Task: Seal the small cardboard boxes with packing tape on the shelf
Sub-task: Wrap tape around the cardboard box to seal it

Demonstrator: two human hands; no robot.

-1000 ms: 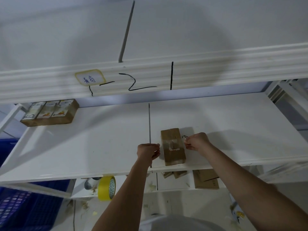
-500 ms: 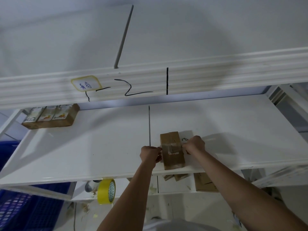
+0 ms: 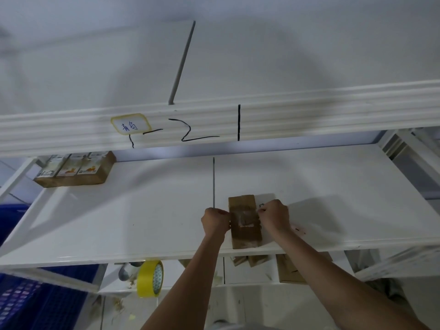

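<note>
A small brown cardboard box point(image 3: 245, 235) lies near the front edge of the white shelf point(image 3: 142, 222). A strip of clear packing tape point(image 3: 244, 217) stretches across its top. My left hand point(image 3: 215, 221) pinches the tape's left end right beside the box. My right hand point(image 3: 275, 216) pinches the right end against the box's other side. Both fists are curled, with the fingertips partly hidden. A yellow tape roll point(image 3: 150, 278) stands on the lower shelf, below and left of my hands.
A brown carton with several printed packs point(image 3: 75, 171) sits at the shelf's back left. The upper shelf beam point(image 3: 285, 115) with black marker writing hangs overhead. More cardboard boxes point(image 3: 289, 270) lie on the lower shelf. A blue crate point(image 3: 26, 303) stands at the lower left.
Both hands moved inward to the box's sides, and the tape strip they held apart now lies across the box top.
</note>
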